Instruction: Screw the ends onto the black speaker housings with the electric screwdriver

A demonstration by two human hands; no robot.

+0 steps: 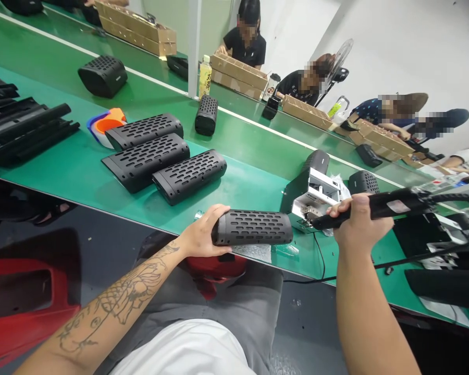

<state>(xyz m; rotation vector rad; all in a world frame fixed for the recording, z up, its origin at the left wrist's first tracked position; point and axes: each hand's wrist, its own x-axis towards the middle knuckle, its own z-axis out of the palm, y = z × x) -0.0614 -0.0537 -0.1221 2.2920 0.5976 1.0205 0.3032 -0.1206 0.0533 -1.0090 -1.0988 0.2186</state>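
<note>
My left hand grips the left end of a black speaker housing with a slotted face, lying at the bench's front edge. Its thumb and fingers wrap round that end. My right hand is closed round a black electric screwdriver, held almost level, with a cable running off to the right. The screwdriver's tip points left, at the front of a silver screw feeder; whether it touches is hard to tell. Three similar slotted housings lie together to the left, beyond my left hand.
Long black panels are piled at the far left, near an orange and white tape roll. More speakers stand on the green bench. A drink bottle stands by a post. Several people work behind cardboard boxes. A red stool is lower left.
</note>
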